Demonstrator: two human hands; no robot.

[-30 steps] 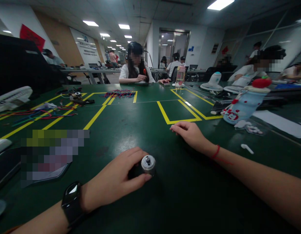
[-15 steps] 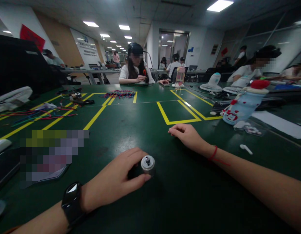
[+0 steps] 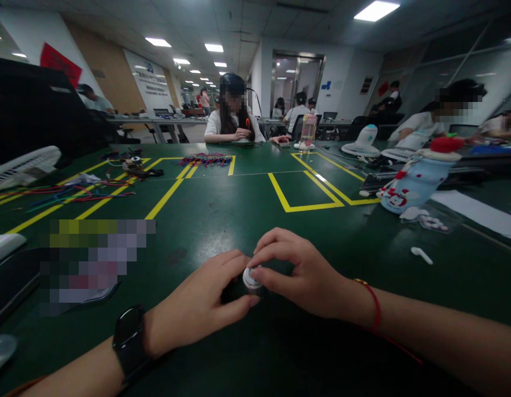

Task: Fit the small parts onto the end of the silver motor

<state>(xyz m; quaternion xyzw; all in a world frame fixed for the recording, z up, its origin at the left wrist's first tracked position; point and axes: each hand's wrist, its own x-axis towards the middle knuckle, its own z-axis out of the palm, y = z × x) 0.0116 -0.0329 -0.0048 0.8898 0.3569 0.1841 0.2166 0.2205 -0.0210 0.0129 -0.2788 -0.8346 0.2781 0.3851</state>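
Note:
My left hand (image 3: 209, 300) is wrapped round a small silver motor (image 3: 252, 283), a short metal cylinder that stands upright on the green table. Thumb and forefinger grip its sides. Over its top, my right hand (image 3: 299, 270) has thumb and forefinger pinched together at the middle of the end face. The fingers cover the stub on top, and whatever they may hold is hidden.
Yellow tape (image 3: 315, 207) marks areas on the table (image 3: 189, 364). Coloured wires (image 3: 208, 160) lie at the back. On the right stand a blue bottle (image 3: 416, 184) and a white earbud (image 3: 421, 255). A co-worker (image 3: 233, 118) sits opposite.
My right hand has come in from the right and closer to me, and its fingertips now meet the motor's top. The left hand keeps its hold on the motor.

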